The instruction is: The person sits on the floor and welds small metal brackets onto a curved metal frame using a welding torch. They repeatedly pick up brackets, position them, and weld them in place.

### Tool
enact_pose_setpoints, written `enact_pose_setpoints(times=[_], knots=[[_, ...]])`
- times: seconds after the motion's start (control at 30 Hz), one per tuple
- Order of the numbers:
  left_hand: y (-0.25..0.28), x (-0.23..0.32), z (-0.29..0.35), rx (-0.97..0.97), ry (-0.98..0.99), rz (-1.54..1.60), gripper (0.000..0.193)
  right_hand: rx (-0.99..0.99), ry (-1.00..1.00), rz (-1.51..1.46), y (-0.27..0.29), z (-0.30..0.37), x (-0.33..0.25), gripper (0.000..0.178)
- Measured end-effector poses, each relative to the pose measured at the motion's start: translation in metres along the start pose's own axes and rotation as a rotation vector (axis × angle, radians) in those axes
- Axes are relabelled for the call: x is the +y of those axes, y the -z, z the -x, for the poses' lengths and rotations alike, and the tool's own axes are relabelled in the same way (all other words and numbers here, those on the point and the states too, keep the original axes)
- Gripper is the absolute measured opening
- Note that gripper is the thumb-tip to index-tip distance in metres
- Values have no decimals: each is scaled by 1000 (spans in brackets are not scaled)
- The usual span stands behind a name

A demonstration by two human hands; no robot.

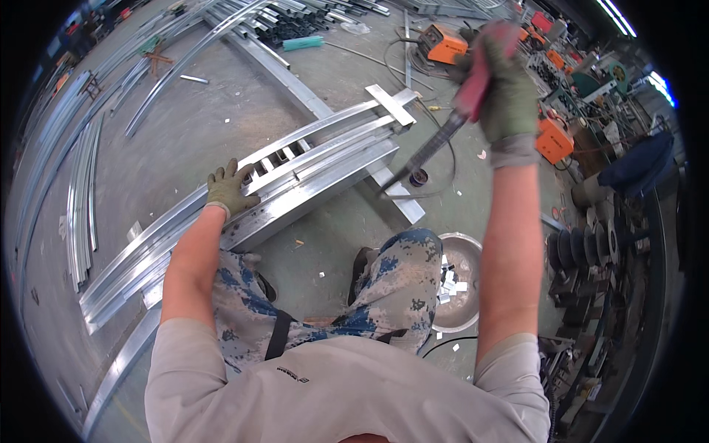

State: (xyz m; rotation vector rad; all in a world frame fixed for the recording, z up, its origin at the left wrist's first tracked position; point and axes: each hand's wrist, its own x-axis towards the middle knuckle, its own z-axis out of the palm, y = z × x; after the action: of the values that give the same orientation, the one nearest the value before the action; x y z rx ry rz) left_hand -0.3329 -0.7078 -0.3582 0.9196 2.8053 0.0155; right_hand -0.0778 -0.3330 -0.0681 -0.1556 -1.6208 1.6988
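My left hand (229, 188), in a green work glove, presses flat on the top of a long curved steel frame (317, 159) that lies on the concrete floor in front of my knees. My right hand (506, 92), also gloved, is raised high and grips the red handle of a welding electrode holder (473, 85). Its dark metal shaft (425, 151) slants down and left, ending close to the frame's right end. A flat steel cross piece (389, 105) sits on the frame's far end.
A round metal bowl (465, 255) with small white pieces stands on the floor at my right knee. Orange welding machines (443, 46) and cables lie beyond. Bundles of curved steel strips (81, 192) lie at the left, cluttered racks at the right.
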Motion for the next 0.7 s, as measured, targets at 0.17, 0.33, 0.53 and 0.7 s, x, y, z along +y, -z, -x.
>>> enact_pose_setpoints(times=[0.17, 0.33, 0.53, 0.7], knots=[[-15, -7, -8, 4, -7, -34, 103, -126, -292, -7, -75, 48, 91, 44], [-4, -7, -11, -32, -40, 37, 104, -214, -722, -117, -119, 98, 167, 41], [5, -12, -11, 267, -48, 356, 92, -283, -915, -79, -119, 121, 220, 44], [43, 25, 19, 454, -46, 982, 63, -347, -984, -56, -116, 130, 224, 52]])
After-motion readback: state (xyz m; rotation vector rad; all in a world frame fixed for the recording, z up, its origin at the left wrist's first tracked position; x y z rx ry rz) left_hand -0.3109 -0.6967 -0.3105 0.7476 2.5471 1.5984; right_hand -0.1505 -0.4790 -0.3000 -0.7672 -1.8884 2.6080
